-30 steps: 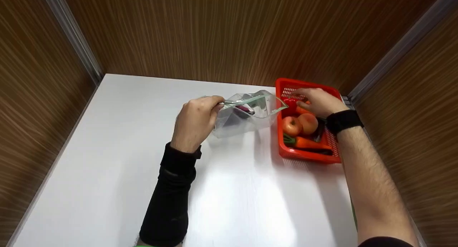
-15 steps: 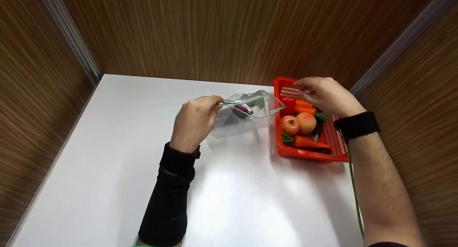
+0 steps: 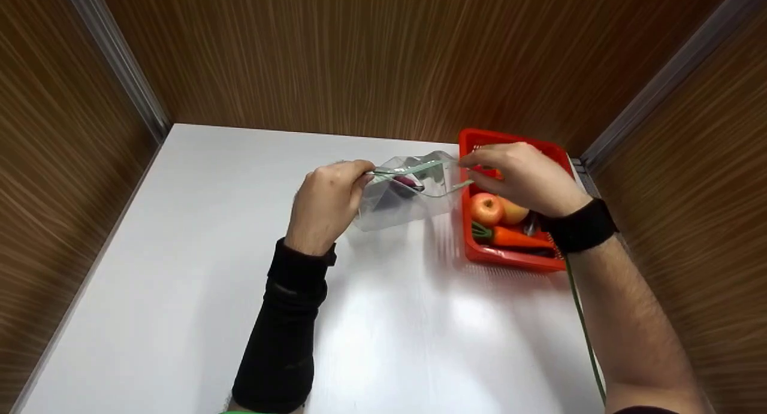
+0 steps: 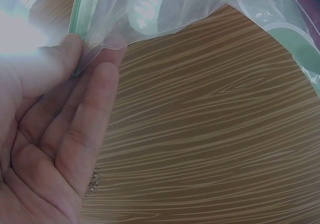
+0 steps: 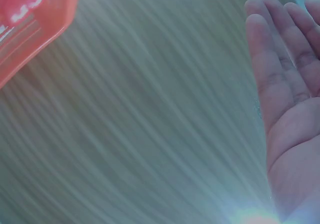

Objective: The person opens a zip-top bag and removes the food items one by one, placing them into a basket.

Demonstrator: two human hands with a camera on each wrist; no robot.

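A clear zip bag (image 3: 413, 201) with a green seal strip stands on the white table (image 3: 180, 252), mouth open, with a dark purple item (image 3: 406, 183) inside. My left hand (image 3: 362, 175) pinches the bag's left rim; in the left wrist view the thumb and fingers (image 4: 100, 69) clamp the green strip (image 4: 85, 14). My right hand (image 3: 473, 160) hovers over the red basket's (image 3: 509, 257) left side, fingertips at the bag's right rim. In the right wrist view its fingers (image 5: 272, 49) lie straight and hold nothing. Whether they touch the bag is unclear.
The basket holds an apple (image 3: 486, 209), a peach (image 3: 516, 211), a carrot (image 3: 518, 239) and more, partly hidden by my right hand. Wood-grain walls enclose the table on three sides. A thin green cable (image 3: 584, 336) runs along my right forearm.
My right hand lifted from inside the basket and moved left to the bag's right rim. The left hand kept its pinch on the bag without moving.
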